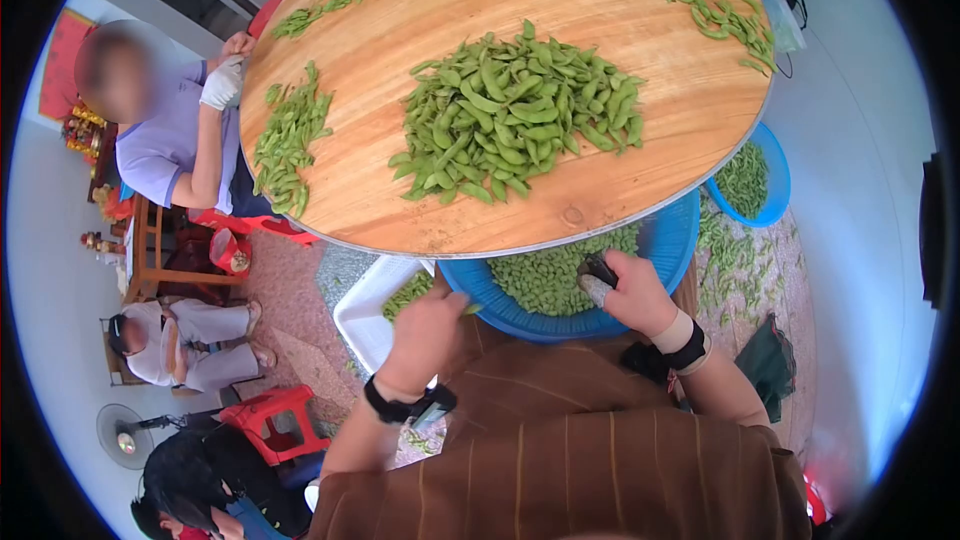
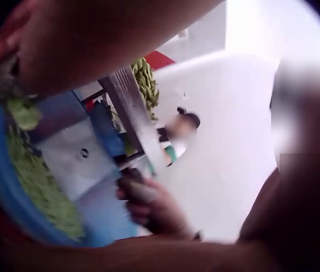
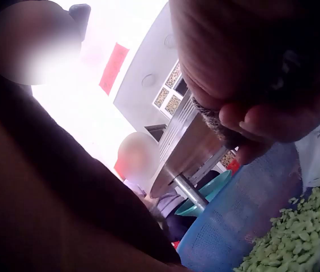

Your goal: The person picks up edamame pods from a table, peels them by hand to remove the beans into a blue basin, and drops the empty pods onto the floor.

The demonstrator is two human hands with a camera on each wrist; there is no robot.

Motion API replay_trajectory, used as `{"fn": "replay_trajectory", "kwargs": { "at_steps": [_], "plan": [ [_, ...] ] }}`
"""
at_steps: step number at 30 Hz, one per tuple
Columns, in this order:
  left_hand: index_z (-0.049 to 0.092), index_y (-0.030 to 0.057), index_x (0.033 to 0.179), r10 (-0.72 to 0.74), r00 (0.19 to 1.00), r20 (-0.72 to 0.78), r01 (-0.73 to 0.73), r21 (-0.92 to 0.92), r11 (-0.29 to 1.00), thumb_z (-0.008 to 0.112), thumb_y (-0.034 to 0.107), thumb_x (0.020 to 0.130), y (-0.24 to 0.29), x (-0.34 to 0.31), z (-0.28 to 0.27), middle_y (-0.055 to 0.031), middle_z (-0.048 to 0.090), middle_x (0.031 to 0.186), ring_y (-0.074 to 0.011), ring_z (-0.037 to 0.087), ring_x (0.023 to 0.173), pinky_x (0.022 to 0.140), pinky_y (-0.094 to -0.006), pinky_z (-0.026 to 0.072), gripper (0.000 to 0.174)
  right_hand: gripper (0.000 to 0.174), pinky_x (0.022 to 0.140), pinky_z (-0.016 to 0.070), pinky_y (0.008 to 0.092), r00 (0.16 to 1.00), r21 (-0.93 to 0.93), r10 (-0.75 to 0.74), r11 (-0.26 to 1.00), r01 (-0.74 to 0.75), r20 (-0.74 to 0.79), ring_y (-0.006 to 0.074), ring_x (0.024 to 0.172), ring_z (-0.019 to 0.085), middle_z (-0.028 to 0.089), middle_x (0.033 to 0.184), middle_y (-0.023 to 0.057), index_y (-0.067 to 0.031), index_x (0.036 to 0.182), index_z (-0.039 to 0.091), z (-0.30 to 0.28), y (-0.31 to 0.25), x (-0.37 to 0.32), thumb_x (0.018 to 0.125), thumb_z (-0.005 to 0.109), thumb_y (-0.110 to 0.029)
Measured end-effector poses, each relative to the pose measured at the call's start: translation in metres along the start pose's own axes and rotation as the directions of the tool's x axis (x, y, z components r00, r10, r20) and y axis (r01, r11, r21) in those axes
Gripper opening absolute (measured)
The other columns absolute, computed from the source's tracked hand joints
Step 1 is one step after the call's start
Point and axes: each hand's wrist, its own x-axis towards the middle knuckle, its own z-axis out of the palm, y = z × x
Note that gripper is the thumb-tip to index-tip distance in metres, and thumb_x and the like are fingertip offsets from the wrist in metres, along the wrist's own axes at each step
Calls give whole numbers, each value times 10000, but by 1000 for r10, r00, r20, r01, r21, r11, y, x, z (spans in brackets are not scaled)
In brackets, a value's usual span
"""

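My left hand (image 1: 425, 340) is over the near left rim of a blue basin (image 1: 470, 312), pinching a green soybean pod (image 1: 472, 309) at its fingertips. In the left wrist view, green pods (image 2: 24, 114) show blurred by those fingers. My right hand (image 1: 640, 295) grips a small black tool (image 1: 599, 266) above the basin; its exact kind cannot be made out. A grey cover wraps a finger (image 1: 594, 289) of that hand. Loose shelled green beans (image 1: 550, 280) fill the basin, seen closer in the right wrist view as pale green beans (image 3: 304, 241).
A round wooden table (image 1: 360, 180) overhangs the basin, bearing a large heap of soybean pods (image 1: 515, 110). A white foam box (image 1: 365, 315) stands left of the basin, a smaller blue basin (image 1: 780, 175) to the right. Another person (image 1: 175, 145) sits at the table's left.
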Motion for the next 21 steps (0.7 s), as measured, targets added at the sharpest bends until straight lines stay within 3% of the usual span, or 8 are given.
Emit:
{"fn": "replay_trajectory", "kwargs": {
  "at_steps": [1, 3, 5, 7, 9, 13, 15, 21],
  "plan": [
    [640, 67, 913, -4, 1000, -1, 4, 4, 1000, 665, 118, 742, -6, -10, -6, -136, 596, 771, -308, 615, 700, 627, -396, 500, 180, 242, 592, 462, 408, 1000, 6, 2, 1000, -2, 4, 414, 666, 565, 567, 696, 229, 15, 795, 545, 1, 1, 1, 806, 653, -202],
    [645, 63, 920, -83, 994, 75, 52, 347, 937, 686, 117, 709, -11, -23, -16, -143, 600, 795, -301, 637, 752, 631, -414, 500, 222, 240, 591, 461, 410, 1000, 15, 2, 1000, -2, 10, 416, 667, 564, 565, 696, 231, 15, 792, 544, 4, 1, 3, 806, 651, -200],
    [641, 52, 922, -25, 995, 98, 6, 196, 981, 692, 131, 735, 2, -12, -41, -139, 589, 792, -285, 629, 715, 609, -402, 489, 210, 246, 589, 459, 412, 999, 12, -14, 1000, 14, 49, 415, 663, 562, 560, 690, 232, 18, 784, 541, 7, -1, 5, 806, 649, -203],
    [639, 54, 926, 101, 982, -161, -136, -223, 965, 689, 140, 766, 29, 13, -55, -136, 586, 770, -276, 619, 663, 574, -382, 477, 188, 250, 590, 459, 412, 999, 10, -18, 1000, 17, 49, 415, 663, 562, 557, 688, 232, 19, 787, 540, 10, 0, 5, 808, 648, -206],
    [629, 38, 924, 45, 939, -342, -173, -353, 920, 662, 165, 820, 55, 39, -67, -142, 584, 725, -270, 598, 611, 544, -362, 459, 166, 253, 590, 459, 413, 999, -4, -25, 1000, 25, 42, 415, 662, 561, 554, 685, 233, 19, 790, 539, 9, 0, 3, 809, 647, -208],
    [608, -2, 889, -32, 901, -434, -169, -417, 893, 590, 116, 859, 74, 97, -63, -128, 600, 676, -223, 579, 530, 495, -324, 451, 123, 236, 585, 459, 401, 1000, -8, -9, 1000, 9, -3, 398, 646, 564, 558, 685, 225, 18, 804, 540, 1, -2, -8, 814, 649, -191],
    [583, -34, 857, -190, 981, -30, 99, -767, 634, 507, 74, 876, 73, 115, -57, -104, 613, 665, -160, 552, 475, 450, -295, 439, 133, 226, 581, 459, 394, 1000, 23, 14, 1000, -13, -16, 390, 636, 563, 560, 685, 221, 17, 812, 543, -2, -1, -14, 816, 649, -182],
    [590, -4, 878, -218, 975, 48, 115, -944, 310, 442, 57, 883, 72, 93, -60, -54, 626, 693, -90, 529, 469, 416, -219, 389, 160, 211, 571, 457, 363, 997, 71, 64, 996, -62, -39, 346, 602, 556, 565, 683, 203, 14, 835, 554, -5, 9, -22, 822, 650, -173]
  ]
}}
